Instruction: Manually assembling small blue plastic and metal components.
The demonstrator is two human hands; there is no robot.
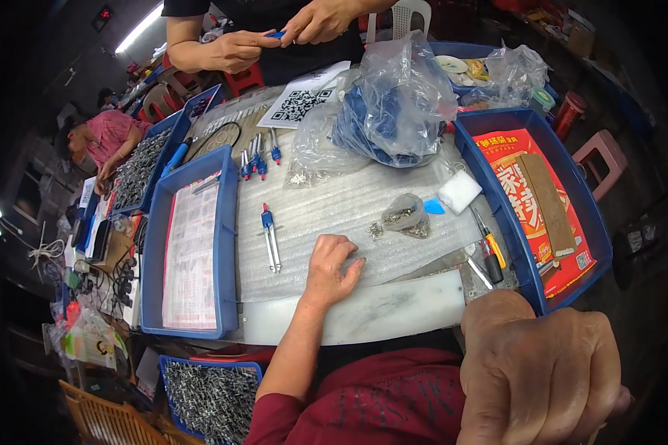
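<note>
My left hand (334,267) rests on the white foam sheet (312,222) near the table's front edge, its fingers loosely bent, the thumb apart and nothing in it. Large and close at the lower right, my right hand (542,363) is raised with its fingers curled in; whatever they hold is hidden. A drawing compass (269,230) with a blue head and metal legs lies left of my left hand. Farther back lie several more blue-headed compasses (257,165). To the right of my left hand sits a small clear bag (408,215) of small metal parts.
Blue trays flank the table: the left tray (228,245) holds printed paper, the right tray (601,237) a red sheet and brown strip. Yellow-black screwdriver (493,246) and white block (460,193) lie at right. Plastic bags (393,111) stand behind. Opposite, a person's hands (274,44) hold something blue.
</note>
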